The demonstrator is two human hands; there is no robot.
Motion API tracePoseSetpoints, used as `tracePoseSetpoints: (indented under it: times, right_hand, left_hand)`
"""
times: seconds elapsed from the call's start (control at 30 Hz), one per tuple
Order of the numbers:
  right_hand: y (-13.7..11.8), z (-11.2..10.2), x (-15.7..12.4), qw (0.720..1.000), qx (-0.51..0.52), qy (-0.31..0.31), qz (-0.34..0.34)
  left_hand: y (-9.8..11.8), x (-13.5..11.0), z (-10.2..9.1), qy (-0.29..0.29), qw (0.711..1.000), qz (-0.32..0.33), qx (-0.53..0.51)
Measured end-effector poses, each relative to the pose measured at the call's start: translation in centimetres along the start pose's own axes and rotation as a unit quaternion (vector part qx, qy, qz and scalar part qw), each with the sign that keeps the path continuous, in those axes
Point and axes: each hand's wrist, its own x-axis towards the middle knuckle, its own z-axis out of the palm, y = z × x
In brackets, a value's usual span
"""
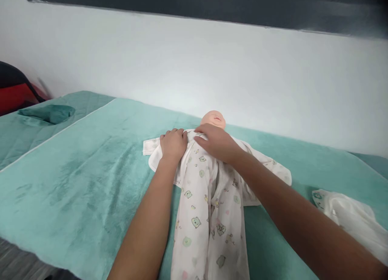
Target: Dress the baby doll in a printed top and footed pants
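A baby doll (213,116) lies on its back with its head away from me. It wears a white printed baby shirt (274,167), sleeves spread out to both sides, and matching baby pants (195,215) whose legs stretch towards me. At the pants' upper left edge, my left hand (175,144) is closed over the cloth, its fingertips partly hidden. My right hand (215,140) rests across the doll's chest just below its chin, thumb and fingers apart, touching the clothing. The doll's hands and feet do not show.
A teal blanket (91,183) covers the bed. To the right lies a crumpled white cloth-like item (351,211) with a green print. A dark teal fabric piece (50,114) lies at the far left, near a red and black object (15,90). A white wall (169,62) stands behind.
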Motion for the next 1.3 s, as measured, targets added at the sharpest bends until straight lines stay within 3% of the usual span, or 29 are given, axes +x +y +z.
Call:
tracePoseSetpoints:
  times: [0.07,0.13,0.27,0.4,0.5,0.63,0.73,0.83,0.93,1.03,1.17,1.3]
  right_hand:
    - [-1.6,0.8,3.8,0.986,-0.105,-0.132,0.010]
    - [-2.0,1.7,5.9,0.970,-0.161,-0.182,0.005]
    - [-1.3,1.7,6.2,0.959,-0.193,-0.206,-0.009]
    - [0.0,-0.7,5.3,0.955,-0.198,-0.219,-0.022]
    - [0.6,-2.0,5.3,0.946,-0.219,-0.240,0.007]
    - [0.2,-1.0,5.7,0.944,-0.203,-0.259,-0.029]
    - [-0.6,0.9,6.1,0.943,-0.184,-0.263,-0.085]
    - [-1.1,1.6,6.4,0.940,-0.193,-0.266,-0.086]
    - [-0.8,0.5,6.2,0.942,-0.221,-0.243,-0.067]
    - [0.3,-1.8,5.4,0.950,-0.257,-0.177,-0.016]
    - [1.7,-4.2,4.3,0.968,-0.232,-0.099,0.009]
    - [1.4,-4.2,3.7,0.972,-0.212,-0.092,0.044]
  left_hand:
    - [-0.1,0.0,-0.1,-0.005,1.000,-0.002,0.000]
    - [-0.1,0.0,-0.2,-0.009,1.000,-0.006,0.002]
    - [-0.3,-0.2,-0.1,0.003,1.000,-0.005,0.002]
    - [-1.0,-0.5,-0.3,0.017,0.998,-0.051,-0.024]
    - [-1.6,-0.7,-0.5,0.012,0.995,-0.082,-0.049]
    - [-1.6,-0.7,-0.5,-0.006,0.994,-0.090,-0.066]
    - [-1.5,-0.6,-0.4,-0.018,0.994,-0.087,-0.067]
    - [-1.5,-0.5,-0.5,-0.030,0.993,-0.089,-0.069]
    - [-1.6,-0.6,-0.9,-0.034,0.991,-0.097,-0.089]
    - [-1.6,-0.6,-1.4,-0.038,0.986,-0.109,-0.117]
    - [-1.8,-0.5,-1.3,-0.049,0.984,-0.126,-0.117]
    - [-2.0,-0.7,-1.0,-0.045,0.986,-0.121,-0.109]
